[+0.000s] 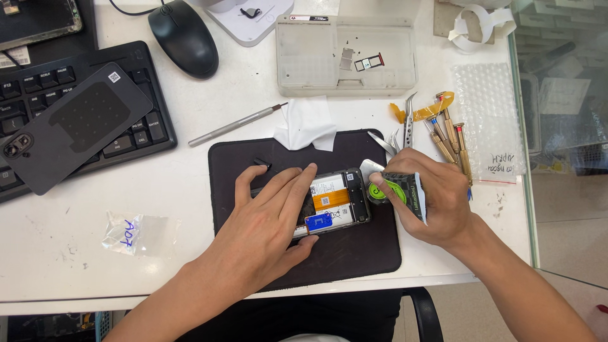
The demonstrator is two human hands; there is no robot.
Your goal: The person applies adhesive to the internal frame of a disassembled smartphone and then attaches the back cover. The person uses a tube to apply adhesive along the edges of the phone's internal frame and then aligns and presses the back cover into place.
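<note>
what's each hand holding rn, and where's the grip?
Right hand wraps a small tube with a green cap around its body, cap end toward the phone. Left hand lifts nothing: its fingers press flat on the opened phone on the dark mat.

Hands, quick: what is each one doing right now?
Left hand: open, fingers flat on the opened black smartphone.
Right hand: closed around a small dark green-capped tool.

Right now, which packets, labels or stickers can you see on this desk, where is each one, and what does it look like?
Small clear plastic bag: left of the dark mat, blue handwriting.
Bubble-wrap pouch: right edge of the desk, clear, red seal strip.
Blue sticker: on the opened phone under the left hand.
Orange strip: across the phone's battery.
Black packet with green round cap: in the right hand.
</note>
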